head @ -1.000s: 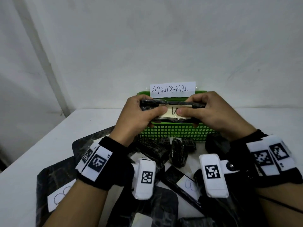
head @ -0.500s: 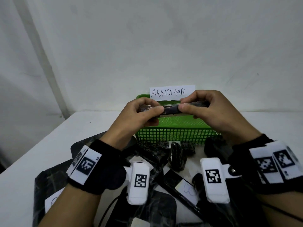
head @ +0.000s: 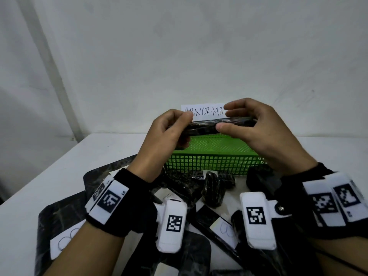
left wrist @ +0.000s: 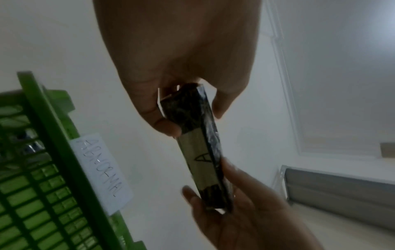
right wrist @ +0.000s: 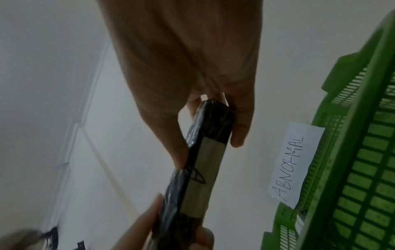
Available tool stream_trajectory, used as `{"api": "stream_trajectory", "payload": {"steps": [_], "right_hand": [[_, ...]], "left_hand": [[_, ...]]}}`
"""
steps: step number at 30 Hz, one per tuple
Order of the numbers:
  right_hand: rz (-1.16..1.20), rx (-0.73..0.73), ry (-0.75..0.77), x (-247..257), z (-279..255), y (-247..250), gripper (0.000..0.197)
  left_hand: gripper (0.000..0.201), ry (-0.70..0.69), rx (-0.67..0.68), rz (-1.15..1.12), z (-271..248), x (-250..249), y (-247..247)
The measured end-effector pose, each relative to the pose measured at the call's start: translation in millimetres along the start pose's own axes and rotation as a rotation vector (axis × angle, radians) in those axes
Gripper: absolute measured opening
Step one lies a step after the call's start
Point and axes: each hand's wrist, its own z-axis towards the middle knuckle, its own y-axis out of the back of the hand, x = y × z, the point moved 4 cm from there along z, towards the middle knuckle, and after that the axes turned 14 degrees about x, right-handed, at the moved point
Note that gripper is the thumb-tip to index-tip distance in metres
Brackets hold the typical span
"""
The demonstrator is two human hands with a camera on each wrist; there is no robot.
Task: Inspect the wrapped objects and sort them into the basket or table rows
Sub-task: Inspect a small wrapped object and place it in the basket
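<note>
While both hands have it up over the basket, I read the flat, bar-shaped object wrapped in glossy black film (head: 213,127) as stiff: it spans the gap between the two grips with no visible sag. My left hand (head: 167,134) pinches one end between thumb and curled fingers; my right hand (head: 253,124) pinches the other end the same way, thumb on the near edge. It sits edge-on to the head camera, just above the green plastic mesh basket (head: 215,164) and in front of the white paper sign reading ABNORMAL (head: 207,112). The wrist views show a pale paper label (left wrist: 198,160) on one broad face with a hand-drawn triangle-like mark. My guess is it's light, since fingertip pinches alone carry it. The film looks slick and shiny, so I'd expect slip if the grip goes loose; best hold is at the short ends or across the narrow edges, off the label so it stays readable. Fragility I can't judge from here. More black film-wrapped objects (head: 213,190) lie piled on the white table (head: 59,172) near the basket, some with labels, not yet sorted.
</note>
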Motion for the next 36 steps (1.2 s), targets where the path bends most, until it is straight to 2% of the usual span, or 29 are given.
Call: {"api": "stream_trajectory", "payload": {"steps": [2, 3, 5, 8, 11, 17, 20, 22, 26, 29, 32, 34, 36], "right_hand": [[0.192, 0.087, -0.068, -2.0, -1.2, -1.4, 0.071], [0.311, 0.109, -0.098, -2.5, -1.6, -1.6, 0.074], [0.458, 0.098, -0.097, -2.5, -1.4, -0.3, 0.059], [0.348, 0.073, -0.043, -2.6, 0.5, -0.9, 0.035], [0.19, 0.059, 0.016, -1.3, 1.7, -6.6, 0.027], [0.092, -0.042, 0.112, 3.9, 0.7, -11.2, 0.026], [0.067, -0.009, 0.108, 1.3, 1.7, -15.3, 0.027], [0.059, 0.008, 0.156, 3.9, 2.4, -14.3, 0.027], [0.057, 0.018, 0.297, 13.2, 0.7, -11.1, 0.026], [0.149, 0.08, 0.22, 5.7, 1.5, -11.6, 0.029], [0.223, 0.107, 0.045, -8.4, 3.8, -11.5, 0.035], [0.197, 0.09, 0.018, -11.6, 4.9, -11.2, 0.023], [0.165, 0.07, 0.057, -10.1, 5.2, -9.6, 0.012]], "left_hand": [[0.007, -0.057, -0.004, 0.028, -0.4, -5.8, 0.4], [0.014, -0.085, 0.006, 0.05, -0.3, -7.9, 1.0], [0.027, -0.115, 0.042, 0.06, -0.7, -9.4, 2.5], [0.037, -0.066, 0.069, 0.059, -1.6, -7.1, 5.0], [0.03, -0.038, 0.066, 0.122, -2.0, -5.4, 4.8], [0.03, -0.087, 0.006, 0.255, -3.1, -9.3, 4.2], [0.034, -0.084, 0.02, 0.267, -4.5, -11.6, 4.5], [0.035, -0.086, 0.024, 0.229, -4.9, -13.2, 5.9], [0.024, 0.0, 0.07, 0.175, -4.6, -8.5, 5.1], [0.01, 0.06, 0.083, 0.101, -4.6, -3.1, 3.7], [0.011, -0.041, 0.082, 0.152, -4.1, -7.4, 2.8], [0.012, -0.085, 0.093, 0.194, -4.8, -9.3, 1.6], [0.009, -0.088, 0.08, 0.186, -4.5, -7.9, 2.8]]}}
